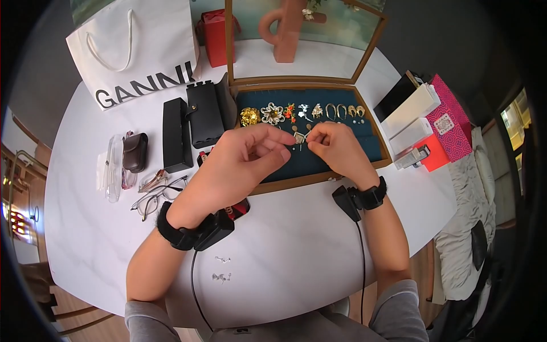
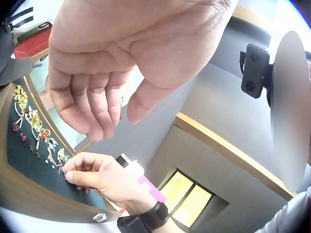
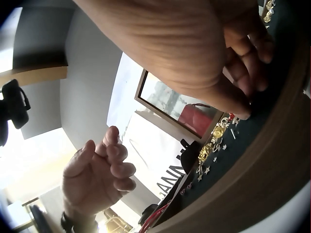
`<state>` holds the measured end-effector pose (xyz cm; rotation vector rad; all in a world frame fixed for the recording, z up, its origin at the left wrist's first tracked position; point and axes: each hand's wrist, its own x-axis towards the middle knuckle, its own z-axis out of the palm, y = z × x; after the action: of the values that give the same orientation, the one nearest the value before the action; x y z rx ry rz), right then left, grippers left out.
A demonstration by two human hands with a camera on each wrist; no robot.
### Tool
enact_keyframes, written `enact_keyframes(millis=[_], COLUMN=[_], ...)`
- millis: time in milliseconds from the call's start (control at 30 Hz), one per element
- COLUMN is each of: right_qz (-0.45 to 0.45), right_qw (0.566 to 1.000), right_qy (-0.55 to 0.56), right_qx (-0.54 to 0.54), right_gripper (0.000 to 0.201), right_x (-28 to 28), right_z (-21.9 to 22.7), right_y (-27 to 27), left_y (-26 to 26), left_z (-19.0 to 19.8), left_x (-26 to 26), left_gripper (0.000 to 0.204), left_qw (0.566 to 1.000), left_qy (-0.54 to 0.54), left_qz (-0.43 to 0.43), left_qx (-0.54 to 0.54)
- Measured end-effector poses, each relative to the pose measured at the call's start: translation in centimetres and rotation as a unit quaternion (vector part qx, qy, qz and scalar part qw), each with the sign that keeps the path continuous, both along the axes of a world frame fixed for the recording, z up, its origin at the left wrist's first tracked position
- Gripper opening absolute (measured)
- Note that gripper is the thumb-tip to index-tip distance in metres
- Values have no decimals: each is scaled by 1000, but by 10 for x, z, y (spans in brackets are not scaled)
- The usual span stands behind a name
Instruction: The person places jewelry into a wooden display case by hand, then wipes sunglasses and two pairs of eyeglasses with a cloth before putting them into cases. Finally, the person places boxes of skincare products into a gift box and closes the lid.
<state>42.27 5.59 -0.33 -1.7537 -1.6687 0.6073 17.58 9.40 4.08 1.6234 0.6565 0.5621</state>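
A shallow wooden display case [image 1: 285, 186] with a dark green lining stands with its glass lid raised. Over its middle, my right hand [image 1: 341, 149] has thumb and forefinger together at a small squarish earring [image 1: 299, 138], and seems to pinch it. My left hand [image 1: 231, 159] hovers palm inward to the left, its fingers loosely bent and holding nothing; its fingertips come near the earring in the head view. Along the lining's back lie a gold brooch [image 1: 249, 117], a flower-shaped brooch [image 1: 272, 114], an orange piece [image 1: 290, 112] and hoop earrings [image 1: 336, 111].
Small silvery jewelry [image 1: 222, 277] lies at the table's front. Glasses [image 1: 151, 199], a brown case [image 1: 135, 152] and black boxes [image 1: 178, 137] stand left, below a white paper bag [image 1: 137, 57]. White boxes [image 1: 411, 108] and a pink box [image 1: 453, 122] are at right.
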Motion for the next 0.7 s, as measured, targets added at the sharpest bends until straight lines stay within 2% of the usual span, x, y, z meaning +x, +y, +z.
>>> enact_keyframes(millis=[167, 300, 400, 467, 533, 633, 700], right_qz=[-39, 9, 86, 231, 367, 432, 416], right_qw=[996, 992, 993, 969, 922, 895, 905], right_qy=[-8, -6, -21, -3, -20, -49, -39], right_qx=[85, 125, 84, 87, 120, 96, 84], right_gripper=[6, 6, 7, 9, 12, 14, 15], right_x=[-5, -23, -62, -89, -117, -143, -149], right_z=[4, 19, 34, 27, 10, -6, -15], right_y=[0, -13, -36, -55, -72, -87, -89], left_y=[1, 6, 11, 15, 18, 20, 19], left_z=[-2, -2, 4, 10, 9, 3, 4], left_x=[-1, -3, -8, -15, -16, -12, -13], left_gripper=[25, 25, 24, 24, 23, 20, 19], left_qw=[1000, 999, 996, 994, 993, 980, 980], left_qy=[-15, -12, -68, -75, -89, -158, -161], left_qz=[-7, 11, 36, 44, 44, 77, 76], left_qx=[13, 51, 50, 59, 68, 95, 94])
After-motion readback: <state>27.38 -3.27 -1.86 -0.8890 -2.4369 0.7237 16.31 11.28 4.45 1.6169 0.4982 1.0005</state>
